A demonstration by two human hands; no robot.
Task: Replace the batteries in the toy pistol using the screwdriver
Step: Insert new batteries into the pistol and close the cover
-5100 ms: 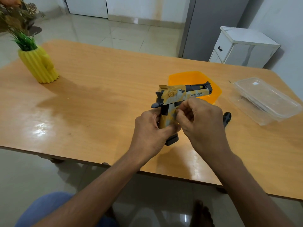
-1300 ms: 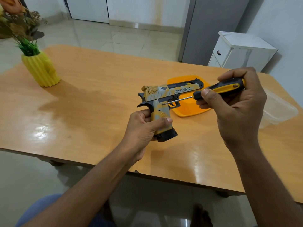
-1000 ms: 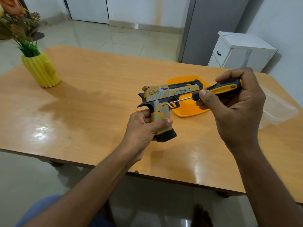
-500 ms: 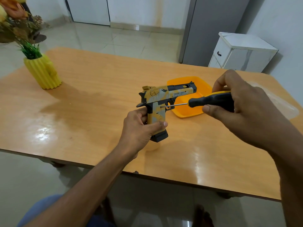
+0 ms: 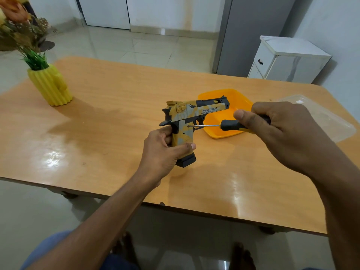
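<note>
A yellow, grey and black toy pistol (image 5: 191,114) stands upright above the wooden table (image 5: 109,121), barrel pointing right. My left hand (image 5: 163,151) grips its handle from the left. My right hand (image 5: 280,131) grips the black-and-yellow handle of a screwdriver (image 5: 228,125). The thin metal shaft runs left, and its tip touches a small hole at the top of the pistol's grip, just behind the trigger.
An orange tray (image 5: 220,131) lies on the table behind the pistol. A clear plastic container (image 5: 323,117) sits at the right edge. A yellow ribbed vase (image 5: 50,86) with flowers stands far left. A white cabinet (image 5: 286,59) stands beyond the table.
My right hand picked up the screwdriver and lowered it from a slanted to a level line. Its tip now sits at the hole in the pistol's grip. My left hand keeps holding the pistol.
</note>
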